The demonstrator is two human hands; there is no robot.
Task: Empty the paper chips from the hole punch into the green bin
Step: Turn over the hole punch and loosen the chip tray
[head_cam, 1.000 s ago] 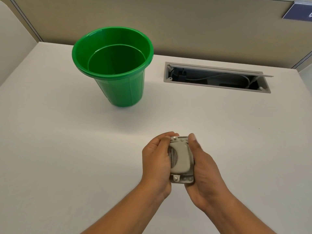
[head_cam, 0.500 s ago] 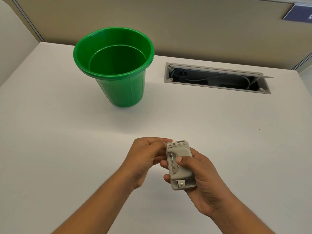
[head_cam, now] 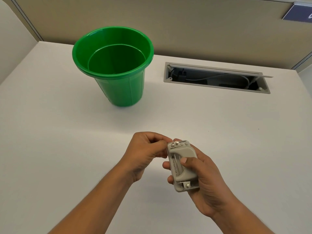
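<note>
Since half a second ago the left hand has barely shifted, staying curled at the far left corner of the hole punch, while the right hand keeps its hold.

Head view: the grey hole punch sits at about five o'clock in the scene, held above the white desk. The right hand's fingers wrap under it from the right, thumb pressed on the lever top. The left hand's fingers are bent close together, fingertips pinched at the punch's far left edge; what they pinch is too small to tell. The green bin stands upright at eleven o'clock, well apart from both hands. A cable slot lies at one o'clock.
</note>
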